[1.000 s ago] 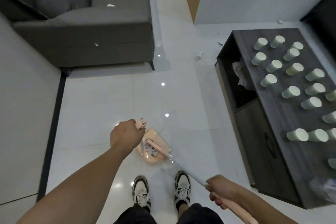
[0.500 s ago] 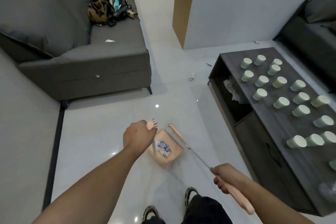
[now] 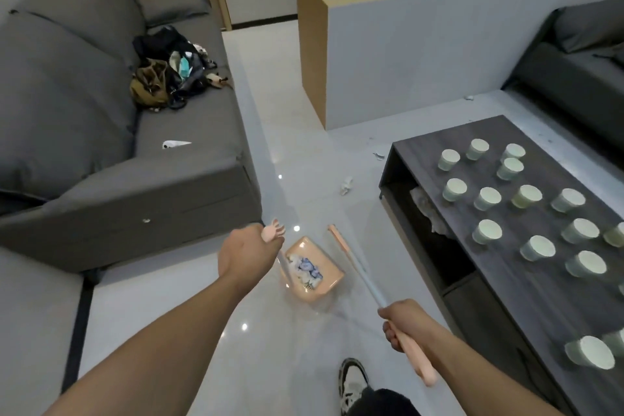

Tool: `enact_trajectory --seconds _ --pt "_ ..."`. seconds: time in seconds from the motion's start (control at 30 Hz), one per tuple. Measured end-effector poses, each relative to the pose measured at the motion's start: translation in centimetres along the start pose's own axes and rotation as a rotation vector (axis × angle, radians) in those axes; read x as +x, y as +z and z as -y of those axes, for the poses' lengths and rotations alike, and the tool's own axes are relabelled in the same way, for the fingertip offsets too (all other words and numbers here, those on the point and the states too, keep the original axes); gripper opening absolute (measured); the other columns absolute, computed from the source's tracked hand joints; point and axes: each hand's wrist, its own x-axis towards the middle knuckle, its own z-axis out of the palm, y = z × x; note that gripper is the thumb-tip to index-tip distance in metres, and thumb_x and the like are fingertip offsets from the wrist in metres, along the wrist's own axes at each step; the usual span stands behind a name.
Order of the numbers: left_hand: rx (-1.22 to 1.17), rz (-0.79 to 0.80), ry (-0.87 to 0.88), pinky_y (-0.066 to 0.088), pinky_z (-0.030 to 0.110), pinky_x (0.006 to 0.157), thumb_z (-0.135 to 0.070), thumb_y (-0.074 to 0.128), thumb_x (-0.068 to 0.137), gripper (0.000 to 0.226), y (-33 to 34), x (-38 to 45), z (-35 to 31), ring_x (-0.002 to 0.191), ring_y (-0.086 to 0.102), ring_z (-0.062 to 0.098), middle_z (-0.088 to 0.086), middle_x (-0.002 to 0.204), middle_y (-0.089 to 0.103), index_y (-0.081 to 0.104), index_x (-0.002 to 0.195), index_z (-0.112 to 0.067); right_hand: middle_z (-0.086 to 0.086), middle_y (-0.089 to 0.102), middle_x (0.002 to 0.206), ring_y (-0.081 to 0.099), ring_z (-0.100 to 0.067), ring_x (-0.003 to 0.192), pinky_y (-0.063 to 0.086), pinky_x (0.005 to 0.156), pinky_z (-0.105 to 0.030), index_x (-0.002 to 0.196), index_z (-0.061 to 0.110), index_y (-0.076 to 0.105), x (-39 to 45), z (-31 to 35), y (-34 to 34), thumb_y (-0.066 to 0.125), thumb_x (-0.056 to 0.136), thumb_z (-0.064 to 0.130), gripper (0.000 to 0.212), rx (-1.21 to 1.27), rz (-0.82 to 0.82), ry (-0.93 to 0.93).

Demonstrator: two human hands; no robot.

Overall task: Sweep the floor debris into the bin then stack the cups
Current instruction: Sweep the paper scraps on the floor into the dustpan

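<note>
left hand (image 3: 244,255) fisted, right hand (image 3: 401,322) gripping

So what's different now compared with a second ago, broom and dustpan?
The broom has come out of the dustpan and now points at the floor to its right, toward the table. The view has lifted, so more of the room shows. Unchanged: left hand keeps its grip on the dustpan handle, right hand on the broom handle, debris in the pan, cups unstacked.

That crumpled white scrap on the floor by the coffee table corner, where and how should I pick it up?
Pinch the crumpled scrap across its narrow middle, from straight above: it lies loose on open floor, clear of the coffee table.
</note>
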Motion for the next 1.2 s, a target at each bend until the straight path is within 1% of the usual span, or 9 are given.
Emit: enact_trajectory --seconds 0.2,0.43,0.6,0.67,0.73,0.8,1.0,1.1,1.2 --pt "0.025 -0.028 0.025 0.033 0.026 0.05 -0.062 0.047 0.079 0.043 -0.8 9.7 -5.5 0.059 0.054 0.014 -0.007 0.061 0.058 0.056 0.065 -0.021 -0.007 0.05 0.049 0.043 -0.015 0.035 0.039 0.039 -0.021 0.098 -0.005 0.058 4.0 9.5 -2.5 0.058 0.096 0.008 0.013 0.036 0.019 0.008" --pt "0.033 0.044 0.051 0.046 0.029 0.06 -0.061 0.046 0.077 0.041 0.8 23.0 -7.2 0.068 0.06 0.023 -0.005 0.069 0.062 0.058 0.07 -0.022 -0.008 0.053 0.05 0.046 -0.016 0.036 0.04 0.04 -0.021 0.095 -0.006 0.061 9.9 19.9 -0.9 0.056 0.093 0.004 0.011 0.043 -0.037 0.052" --pt "0.033 0.134 0.102 0.04 0.031 0.059 -0.06 0.051 0.075 0.038 2.0 33.5 -7.7 0.072 0.058 0.026 -0.004 0.071 0.059 0.057 0.072 -0.023 -0.008 0.05 0.049 0.042 -0.016 0.035 0.036 0.038 -0.02 0.085 0.0 0.057 13.1 27.1 2.2 0.055 0.093 0.003 0.009 0.093 -0.082 0.094" --pt "0.042 0.161 0.121 0.038 0.031 0.059 -0.061 0.052 0.076 0.038 1.9 37.0 -7.8 0.07 0.053 0.025 -0.006 0.069 0.055 0.057 0.073 -0.023 -0.008 0.051 0.049 0.042 -0.016 0.034 0.036 0.039 -0.02 0.087 -0.001 0.058 13.8 29.9 3.1 0.055 0.093 0.003 0.008 0.097 -0.096 0.117" --pt "0.05 0.187 0.154 0.039 0.031 0.06 -0.061 0.052 0.076 0.038 2.0 40.7 -8.3 0.071 0.052 0.024 -0.003 0.076 0.061 0.058 0.075 -0.024 -0.009 0.052 0.05 0.044 -0.016 0.035 0.038 0.039 -0.021 0.093 -0.004 0.06 14.7 33.0 3.6 0.055 0.093 0.003 0.009 0.113 -0.101 0.132" --pt "0.045 0.22 0.171 0.04 0.03 0.061 -0.06 0.054 0.077 0.037 2.2 44.1 -8.7 0.072 0.054 0.025 0.0 0.082 0.065 0.059 0.076 -0.023 -0.008 0.054 0.05 0.045 -0.015 0.035 0.04 0.038 -0.021 0.091 -0.004 0.062 15.6 35.7 3.9 0.055 0.094 0.005 0.012 0.126 -0.11 0.144" --pt "0.07 0.284 0.162 0.038 0.03 0.059 -0.057 0.055 0.077 0.034 5.0 50.2 -10.6 0.071 0.054 0.024 -0.001 0.082 0.065 0.058 0.077 -0.024 -0.008 0.052 0.051 0.044 -0.015 0.037 0.039 0.038 -0.023 0.087 -0.002 0.059 20.0 42.1 2.9 0.055 0.094 0.004 0.01 0.159 -0.135 0.124" --pt "0.097 0.312 0.133 0.039 0.03 0.062 -0.057 0.054 0.078 0.032 7.0 52.6 -12.1 0.076 0.056 0.026 -0.001 0.084 0.065 0.058 0.079 -0.025 -0.007 0.051 0.049 0.043 -0.016 0.035 0.039 0.038 -0.022 0.084 -0.001 0.058 23.5 45.2 1.5 0.055 0.094 0.003 0.011 0.125 -0.142 0.099" --pt "0.137 0.305 0.086 0.038 0.031 0.061 -0.058 0.052 0.078 0.034 9.0 54.0 -13.7 0.071 0.053 0.023 -0.004 0.08 0.063 0.057 0.077 -0.025 -0.009 0.05 0.047 0.044 -0.017 0.034 0.041 0.039 -0.023 0.082 -0.002 0.059 27.6 48.1 0.1 0.055 0.093 0.002 0.012 0.043 -0.154 0.085"
